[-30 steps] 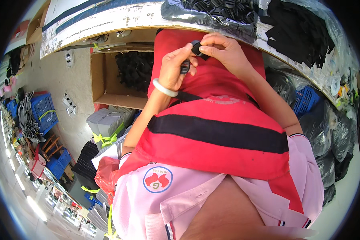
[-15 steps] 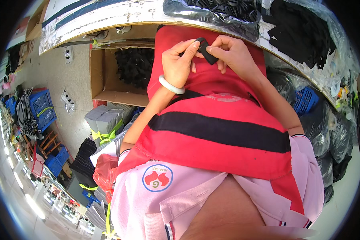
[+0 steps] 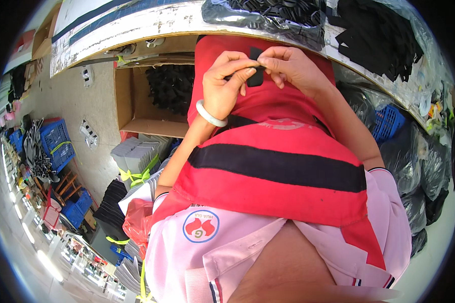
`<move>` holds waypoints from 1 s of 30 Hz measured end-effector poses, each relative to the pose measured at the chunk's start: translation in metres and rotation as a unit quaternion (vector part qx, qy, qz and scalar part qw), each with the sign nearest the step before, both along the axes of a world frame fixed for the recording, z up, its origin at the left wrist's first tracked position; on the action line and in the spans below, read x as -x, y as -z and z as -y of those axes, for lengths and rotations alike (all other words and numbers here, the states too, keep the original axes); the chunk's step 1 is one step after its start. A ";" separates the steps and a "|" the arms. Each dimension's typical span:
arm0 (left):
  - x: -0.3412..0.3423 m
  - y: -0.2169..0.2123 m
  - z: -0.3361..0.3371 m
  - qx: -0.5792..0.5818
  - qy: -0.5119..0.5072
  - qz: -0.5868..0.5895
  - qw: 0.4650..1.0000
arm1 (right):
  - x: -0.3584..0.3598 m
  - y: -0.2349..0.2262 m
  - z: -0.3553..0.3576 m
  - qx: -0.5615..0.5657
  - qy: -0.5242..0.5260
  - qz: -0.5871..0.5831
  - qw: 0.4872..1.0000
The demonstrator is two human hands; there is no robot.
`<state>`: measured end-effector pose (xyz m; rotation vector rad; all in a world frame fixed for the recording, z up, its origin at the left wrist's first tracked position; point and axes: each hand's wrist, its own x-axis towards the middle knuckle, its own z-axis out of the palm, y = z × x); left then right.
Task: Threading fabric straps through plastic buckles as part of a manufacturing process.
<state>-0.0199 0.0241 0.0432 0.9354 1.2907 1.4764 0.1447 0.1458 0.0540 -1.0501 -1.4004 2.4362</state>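
Observation:
Over the red apron on my lap, both hands pinch a short black strap piece (image 3: 256, 78), its flat end hanging below the fingertips and a bit standing up above them. My left hand (image 3: 226, 81), with a pale bangle at the wrist, is closed on it between thumb and forefinger. The fingertips of my right hand (image 3: 294, 69) meet the left ones at the strap's middle. A small dark part shows beside my left fingers; whether it is a buckle I cannot make out.
The worktable (image 3: 172, 22) edge lies just beyond my hands. On it rest a plastic bag of black buckle-like parts (image 3: 278, 12) and a pile of black strap pieces (image 3: 376, 38). An open carton (image 3: 151, 126) of black pieces stands left, near bundled grey sheets (image 3: 136, 154). Dark bags (image 3: 409, 166) crowd the right.
The strap piece has turned from a slant to nearly upright. My right hand has shifted slightly left, and both hands' fingertips now come together on it.

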 end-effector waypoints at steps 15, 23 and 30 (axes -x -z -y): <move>0.000 -0.014 0.008 0.002 0.033 -0.010 0.999 | 0.007 0.005 0.008 -0.171 0.111 -0.056 0.977; 0.092 -0.011 0.070 0.244 0.070 -0.003 0.967 | -0.015 0.005 -0.002 -0.347 0.030 0.015 0.937; 0.167 0.094 0.144 0.185 -0.272 0.213 0.920 | -0.125 0.025 -0.144 -0.713 0.152 0.386 0.566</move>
